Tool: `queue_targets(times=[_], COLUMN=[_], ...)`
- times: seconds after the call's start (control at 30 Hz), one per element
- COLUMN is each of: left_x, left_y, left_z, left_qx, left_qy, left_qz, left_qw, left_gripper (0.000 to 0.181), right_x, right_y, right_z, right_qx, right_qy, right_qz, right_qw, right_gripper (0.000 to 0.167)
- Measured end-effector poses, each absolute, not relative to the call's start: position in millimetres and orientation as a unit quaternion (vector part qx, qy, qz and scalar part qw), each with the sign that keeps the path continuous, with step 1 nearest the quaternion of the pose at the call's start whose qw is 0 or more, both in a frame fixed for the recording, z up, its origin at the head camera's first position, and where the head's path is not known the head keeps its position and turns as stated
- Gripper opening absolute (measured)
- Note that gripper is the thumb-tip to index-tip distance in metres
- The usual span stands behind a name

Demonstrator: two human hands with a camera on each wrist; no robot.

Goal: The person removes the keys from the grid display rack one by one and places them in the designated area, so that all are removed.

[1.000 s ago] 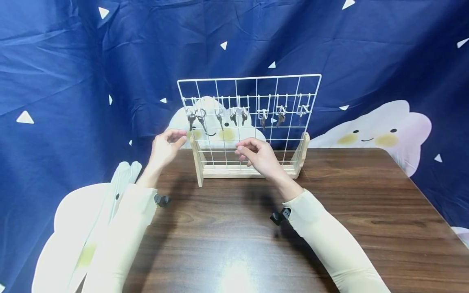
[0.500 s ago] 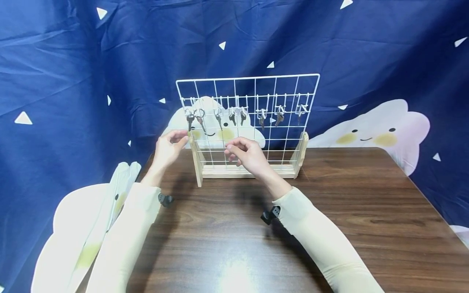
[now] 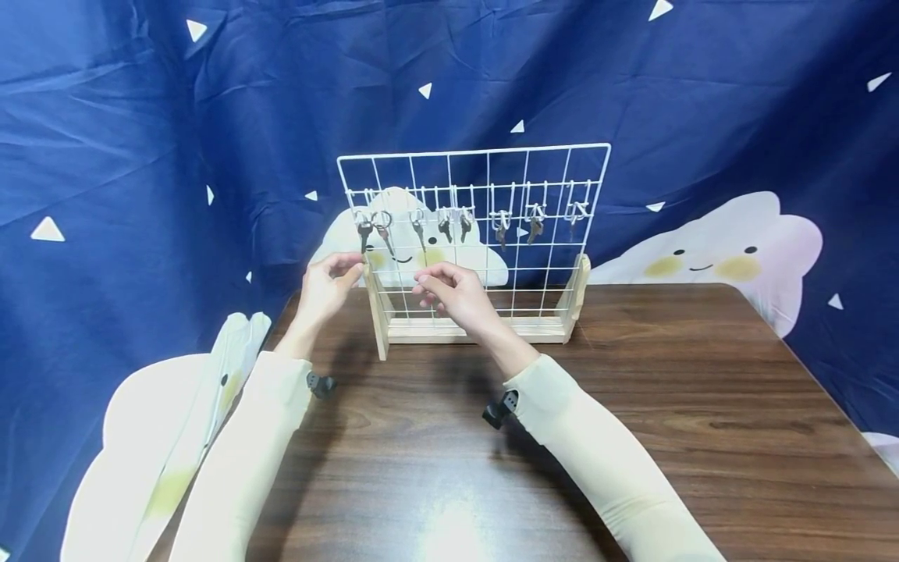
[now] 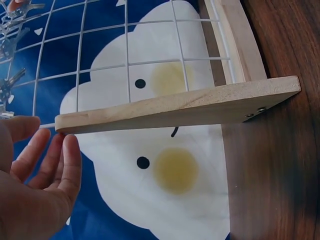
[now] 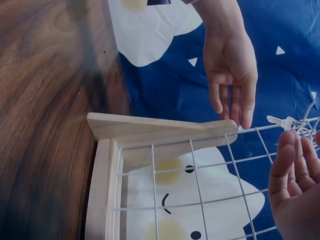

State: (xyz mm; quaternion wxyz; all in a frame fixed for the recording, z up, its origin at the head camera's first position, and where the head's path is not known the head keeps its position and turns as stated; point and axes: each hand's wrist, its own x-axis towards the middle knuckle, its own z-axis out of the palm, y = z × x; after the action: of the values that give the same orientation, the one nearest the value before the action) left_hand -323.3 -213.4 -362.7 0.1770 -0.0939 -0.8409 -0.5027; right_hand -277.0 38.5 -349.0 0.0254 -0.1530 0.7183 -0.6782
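A white wire grid [image 3: 488,186] stands in a pale wooden stand [image 3: 435,332] near the far edge of the brown, wood-striped counter [image 3: 407,437]. Small metal keys [image 3: 445,228] on rings hang from white hooks [image 3: 545,191] in a row across the upper part of the grid.

The left hand [image 3: 327,290] is by the top end of the stand's left side board [image 3: 378,312]. Its fingers are loose and a little bent, and it holds nothing. I can't tell if it touches the wood. The leftmost keys hang just above its fingertips.

The right hand [image 3: 456,297] is in front of the left half of the grid, lower than the keys. Its fingers are softly bent too, with nothing in them. I can't tell if they touch the wires.

Both arms wear pale sleeves [image 3: 597,441], with a small black camera [image 3: 499,409] at each wrist. Behind everything hangs a dark blue cloth [image 3: 281,94] with white triangles and smiling clouds [image 3: 723,246].
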Motion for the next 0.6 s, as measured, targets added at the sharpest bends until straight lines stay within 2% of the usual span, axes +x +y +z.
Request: queue_targets(times=[0.6], left_x=[-330], left_y=[-210], left_z=[-369], left_qx=[-0.075], left_qy=[-0.836], left_qz=[-0.519], left_qw=[0.160], left_gripper=[0.027], right_x=[-291], right_y=[9], right_z=[-351], right_qx=[-0.125], right_qy=[0.659], right_qz=[-0.740], right_qw=[0.059], right_gripper=[0.026])
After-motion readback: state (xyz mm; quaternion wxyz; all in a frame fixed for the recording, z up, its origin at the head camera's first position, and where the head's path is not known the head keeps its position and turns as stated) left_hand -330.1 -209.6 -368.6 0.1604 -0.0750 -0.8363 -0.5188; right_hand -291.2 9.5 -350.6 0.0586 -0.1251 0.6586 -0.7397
